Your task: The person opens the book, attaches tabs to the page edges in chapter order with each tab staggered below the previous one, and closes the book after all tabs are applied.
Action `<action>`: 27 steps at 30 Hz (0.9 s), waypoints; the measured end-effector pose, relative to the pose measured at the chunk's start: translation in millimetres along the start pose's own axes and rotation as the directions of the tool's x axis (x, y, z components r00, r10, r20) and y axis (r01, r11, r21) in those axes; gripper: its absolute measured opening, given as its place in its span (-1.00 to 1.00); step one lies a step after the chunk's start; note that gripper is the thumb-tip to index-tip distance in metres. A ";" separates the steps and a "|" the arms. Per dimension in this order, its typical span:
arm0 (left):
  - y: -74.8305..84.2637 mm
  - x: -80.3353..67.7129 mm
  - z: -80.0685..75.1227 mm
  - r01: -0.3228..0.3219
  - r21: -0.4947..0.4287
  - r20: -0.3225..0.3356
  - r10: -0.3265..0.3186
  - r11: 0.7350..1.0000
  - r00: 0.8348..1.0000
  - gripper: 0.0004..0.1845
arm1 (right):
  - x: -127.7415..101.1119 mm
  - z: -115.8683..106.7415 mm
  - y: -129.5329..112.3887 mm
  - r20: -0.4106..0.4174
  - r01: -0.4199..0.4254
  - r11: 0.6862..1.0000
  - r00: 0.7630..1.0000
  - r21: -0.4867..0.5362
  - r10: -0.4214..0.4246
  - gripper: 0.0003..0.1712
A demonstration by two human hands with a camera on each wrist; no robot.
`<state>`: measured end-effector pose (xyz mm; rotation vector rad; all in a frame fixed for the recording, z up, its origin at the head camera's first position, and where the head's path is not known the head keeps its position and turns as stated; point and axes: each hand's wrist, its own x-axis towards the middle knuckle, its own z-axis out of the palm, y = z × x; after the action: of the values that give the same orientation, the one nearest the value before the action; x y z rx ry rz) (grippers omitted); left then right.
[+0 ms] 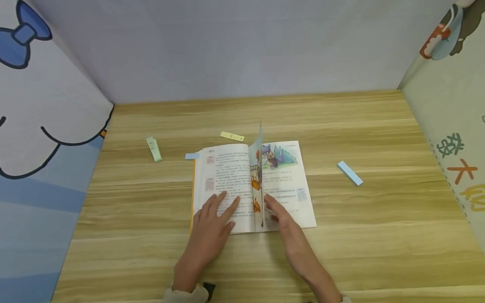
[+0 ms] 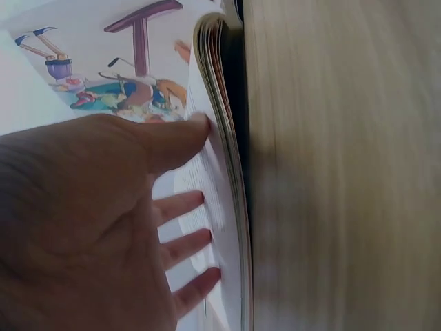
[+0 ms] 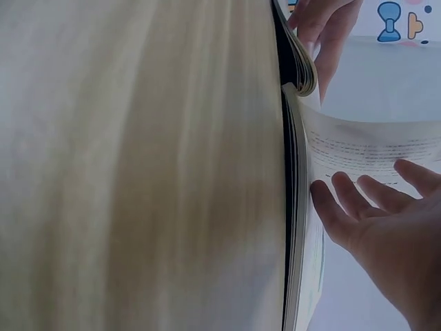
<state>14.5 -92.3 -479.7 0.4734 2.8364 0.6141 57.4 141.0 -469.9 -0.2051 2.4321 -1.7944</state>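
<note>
An open book [image 1: 280, 181] with printed text and coloured drawings lies on the wooden table. One page [image 1: 257, 168] stands nearly upright near its middle. My left hand [image 1: 212, 227] rests on the left-hand page with its fingers spread. In the left wrist view, the thumb and fingertips [image 2: 210, 236] touch the paper near the book's lower edge. To the right of the standing page is my right hand [image 1: 291, 235], its fingers loosely extended by the paper. The right wrist view shows those fingers [image 3: 337, 214] relaxed, with nothing pinched between them.
A pale blue strip [image 1: 192, 156] sticks out of the book's left side. A green strip [image 1: 154, 149] lies to the left, a yellow strip [image 1: 232, 136] behind the book, and a blue strip [image 1: 350, 173] to the right. Printed panels enclose the table at the back and sides.
</note>
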 end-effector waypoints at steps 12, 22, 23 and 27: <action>-23.5 -13.6 -7.2 0.052 -0.034 -0.093 -0.055 0.998 0.994 -0.37 | -0.3 7.8 3.9 0.106 0.074 0.932 0.994 -0.356 -0.038 -0.38; -30.7 -22.3 -19.5 0.095 -0.056 -0.146 -0.102 0.994 0.984 -0.37 | 7.2 13.1 -4.6 0.197 0.111 0.851 0.980 -0.513 -0.009 -0.38; -31.8 -23.3 -20.5 0.096 -0.050 -0.151 -0.103 0.994 0.983 -0.40 | 8.2 13.9 -5.3 0.201 0.113 0.845 0.980 -0.523 -0.007 -0.39; -39.8 -25.5 -23.6 0.108 -0.051 -0.142 -0.114 0.993 0.983 -0.45 | 11.6 16.3 -11.0 0.215 0.101 0.820 0.976 -0.564 0.027 -0.41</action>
<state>21.5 -144.2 -472.6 0.2711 2.9543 0.7132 49.2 120.4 -464.3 -0.4712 2.7361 -0.9248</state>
